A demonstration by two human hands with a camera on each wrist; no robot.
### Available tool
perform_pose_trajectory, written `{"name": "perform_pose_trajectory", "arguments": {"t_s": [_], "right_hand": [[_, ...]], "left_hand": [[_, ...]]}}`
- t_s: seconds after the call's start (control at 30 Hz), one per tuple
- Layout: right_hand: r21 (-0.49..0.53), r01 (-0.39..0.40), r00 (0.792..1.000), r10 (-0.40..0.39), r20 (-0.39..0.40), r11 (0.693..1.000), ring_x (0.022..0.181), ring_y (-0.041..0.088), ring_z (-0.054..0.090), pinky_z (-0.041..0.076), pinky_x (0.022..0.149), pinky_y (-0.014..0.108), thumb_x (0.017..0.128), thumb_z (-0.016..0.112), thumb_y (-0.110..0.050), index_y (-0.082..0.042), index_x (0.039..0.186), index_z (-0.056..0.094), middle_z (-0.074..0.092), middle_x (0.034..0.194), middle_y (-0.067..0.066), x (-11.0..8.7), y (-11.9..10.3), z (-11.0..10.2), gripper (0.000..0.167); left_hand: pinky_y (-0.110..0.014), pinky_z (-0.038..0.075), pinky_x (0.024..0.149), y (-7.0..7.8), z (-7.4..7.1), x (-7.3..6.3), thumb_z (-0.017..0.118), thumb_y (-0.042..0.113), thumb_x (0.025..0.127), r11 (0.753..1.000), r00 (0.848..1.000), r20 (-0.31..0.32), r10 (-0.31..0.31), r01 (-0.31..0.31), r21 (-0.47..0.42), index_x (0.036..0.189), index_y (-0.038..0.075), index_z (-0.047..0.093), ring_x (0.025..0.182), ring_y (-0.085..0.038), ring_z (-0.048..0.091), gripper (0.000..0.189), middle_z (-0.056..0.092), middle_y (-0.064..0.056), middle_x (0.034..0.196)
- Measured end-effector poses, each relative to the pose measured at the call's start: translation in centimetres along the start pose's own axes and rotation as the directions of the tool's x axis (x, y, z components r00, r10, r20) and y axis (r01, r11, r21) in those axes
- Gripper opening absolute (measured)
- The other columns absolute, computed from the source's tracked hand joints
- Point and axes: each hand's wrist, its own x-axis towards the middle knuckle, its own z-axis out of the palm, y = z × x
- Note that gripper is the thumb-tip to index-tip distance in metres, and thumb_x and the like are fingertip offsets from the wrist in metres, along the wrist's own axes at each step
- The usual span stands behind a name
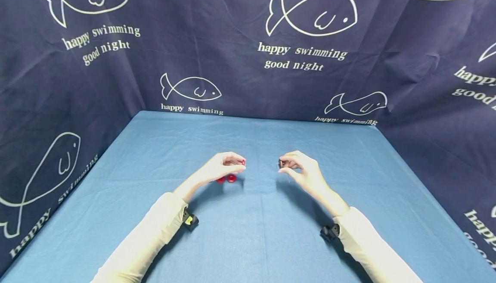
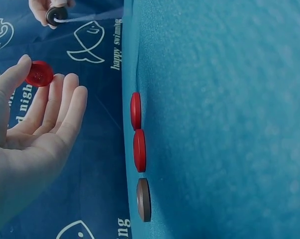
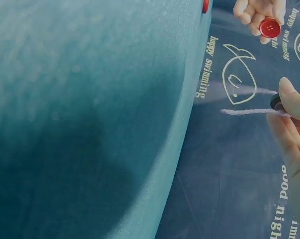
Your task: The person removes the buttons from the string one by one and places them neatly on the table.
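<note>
Between thumb and fingertips, my left hand (image 1: 221, 166) pinches a round red button (image 2: 39, 73) with small holes, held on edge above the table. My right hand (image 1: 306, 170), level with it across a gap, pinches a dark round button (image 3: 275, 101). A pale string (image 3: 245, 111) passes at this dark button, and its fuzzy end sticks out past the fingers in the right wrist view. The other fingers of my left hand are spread and gently bent.
Two more red buttons (image 1: 231, 178) lie on the blue tablecloth (image 1: 248, 240) below my left hand. In the left wrist view a brown button (image 2: 144, 200) lies in line with them. A dark blue curtain (image 1: 240, 29) with white fish drawings surrounds the table's back and sides.
</note>
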Motion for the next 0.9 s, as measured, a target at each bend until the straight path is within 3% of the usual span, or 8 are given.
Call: {"name": "perform_pose_trajectory", "arguments": {"t_s": [0.23, 0.5, 0.63, 0.77, 0.9], "right_hand": [[0.007, 0.004, 1.000, -0.004, -0.002, 1.000, 0.070, 0.015, 0.063, 0.050, 0.067, 0.013, 0.064, 0.080, 0.005, 0.000, 0.096, 0.068, 0.067, 0.088, 0.009, 0.0, 0.0, 0.0, 0.035], [0.010, -0.004, 1.000, 0.004, 0.003, 1.000, 0.069, 0.016, 0.063, 0.050, 0.066, 0.014, 0.064, 0.081, 0.003, 0.000, 0.097, 0.068, 0.067, 0.087, 0.009, 0.0, -0.1, 0.1, 0.035], [0.001, -0.009, 1.000, 0.009, 0.002, 1.000, 0.068, 0.015, 0.063, 0.050, 0.066, 0.013, 0.064, 0.081, 0.002, 0.000, 0.097, 0.068, 0.067, 0.086, 0.009, 0.0, -0.1, 0.1, 0.035], [0.003, -0.009, 1.000, 0.009, -0.008, 1.000, 0.067, 0.018, 0.063, 0.050, 0.065, 0.015, 0.063, 0.081, 0.005, 0.001, 0.096, 0.068, 0.067, 0.085, 0.011, 0.1, -0.5, -0.1, 0.036], [0.006, -0.003, 1.000, 0.003, -0.015, 1.000, 0.064, 0.024, 0.063, 0.052, 0.062, 0.021, 0.060, 0.080, 0.011, 0.006, 0.092, 0.066, 0.066, 0.081, 0.017, 0.8, -2.5, -0.5, 0.035]], "left_hand": [[-0.033, 0.054, 0.081, 0.0, -0.2, -0.3, 0.067, 0.017, 0.087, 1.000, 1.000, -0.003, -0.013, 0.014, 0.013, 0.120, -0.005, 0.057, 0.097, -0.035, 0.066, 0.042, 0.068, -0.014, 0.105], [-0.024, 0.049, 0.079, 0.3, -0.4, -0.5, 0.069, 0.023, 0.086, 0.993, 1.000, -0.025, -0.003, 0.006, 0.122, 0.118, 0.000, 0.061, 0.088, -0.012, 0.067, 0.041, 0.070, -0.007, 0.103], [-0.024, 0.048, 0.081, 0.4, -0.4, -0.5, 0.070, 0.023, 0.085, 0.992, 0.999, -0.032, 0.004, 0.000, 0.129, 0.117, 0.000, 0.061, 0.088, -0.008, 0.065, 0.040, 0.070, -0.007, 0.103], [-0.024, 0.049, 0.070, 0.4, -0.4, -0.5, 0.071, 0.022, 0.083, 0.991, 0.999, -0.039, -0.001, 0.006, 0.135, 0.116, 0.001, 0.062, 0.087, -0.007, 0.064, 0.040, 0.070, -0.009, 0.104], [-0.027, 0.044, 0.050, 0.6, -0.4, -0.5, 0.072, 0.022, 0.082, 0.991, 0.998, -0.033, -0.049, 0.053, 0.123, 0.118, 0.004, 0.062, 0.069, -0.015, 0.060, 0.042, 0.069, -0.008, 0.103]]}}
